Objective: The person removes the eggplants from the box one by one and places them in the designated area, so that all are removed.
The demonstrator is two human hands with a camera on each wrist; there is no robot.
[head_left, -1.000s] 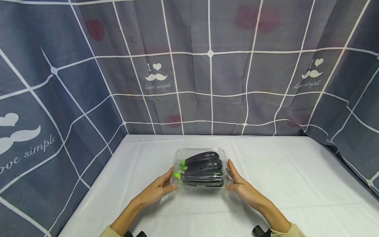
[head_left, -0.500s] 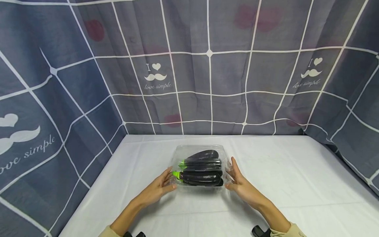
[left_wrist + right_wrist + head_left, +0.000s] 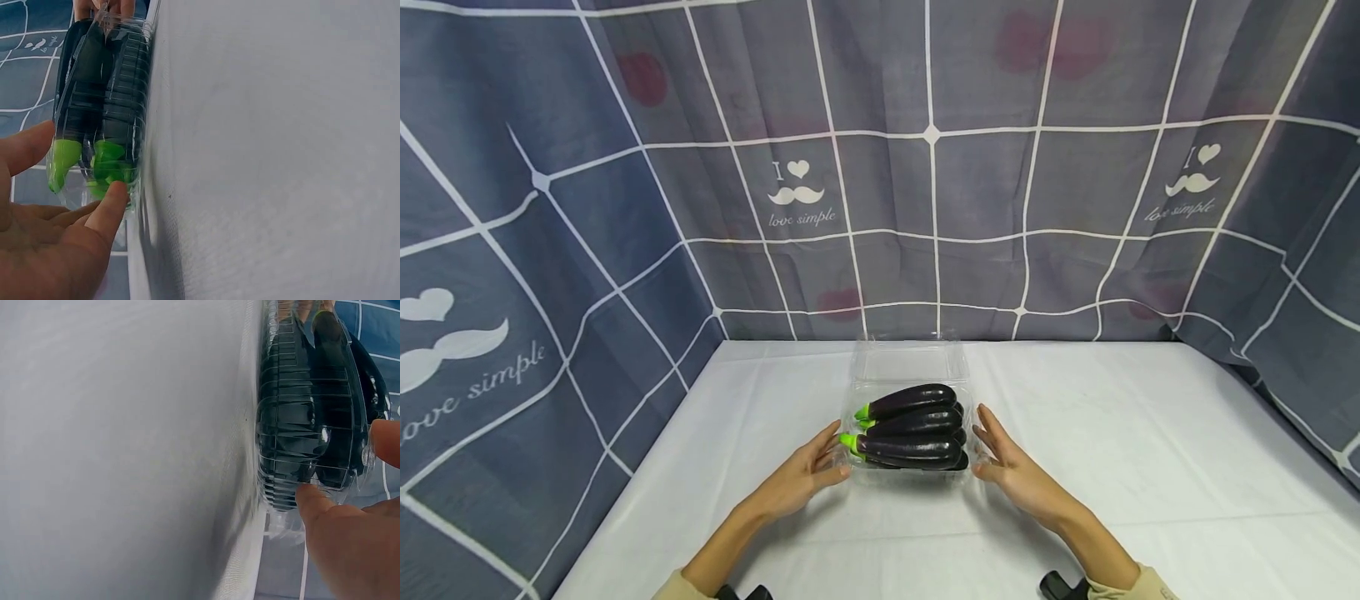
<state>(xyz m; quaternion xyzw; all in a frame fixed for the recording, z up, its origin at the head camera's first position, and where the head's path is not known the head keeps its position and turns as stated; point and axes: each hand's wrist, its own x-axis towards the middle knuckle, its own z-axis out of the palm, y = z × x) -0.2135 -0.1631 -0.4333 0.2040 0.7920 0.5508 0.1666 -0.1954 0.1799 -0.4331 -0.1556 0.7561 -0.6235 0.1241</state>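
In the head view, a clear plastic clamshell box (image 3: pixel 966 400) lies on the white-covered table, its lid (image 3: pixel 910 362) raised and tilted back on the far side. Several dark purple eggplants (image 3: pixel 917 422) with bright green stem ends fill it, stems to the left. My left hand (image 3: pixel 801 479) flanks the box's left side, fingers fairly straight; the left wrist view has its thumb (image 3: pixel 107 209) against the box by the green stems. Opposite it, my right hand (image 3: pixel 1011 467) has long, loosely extended fingers along the right side, thumb (image 3: pixel 312 500) touching the ribbed wall in the right wrist view.
A white cloth (image 3: pixel 1150 467) covers the table. Dark blue-grey curtains (image 3: pixel 977 192) with a white grid hang behind and at both sides. Beige sleeves (image 3: pixel 1127 583) and black wrist mounts (image 3: pixel 1060 586) show at the bottom edge.
The clear lid has swung up and away from me, from lying over the eggplants to standing back behind them. Both hands have stayed almost in place beside the box.
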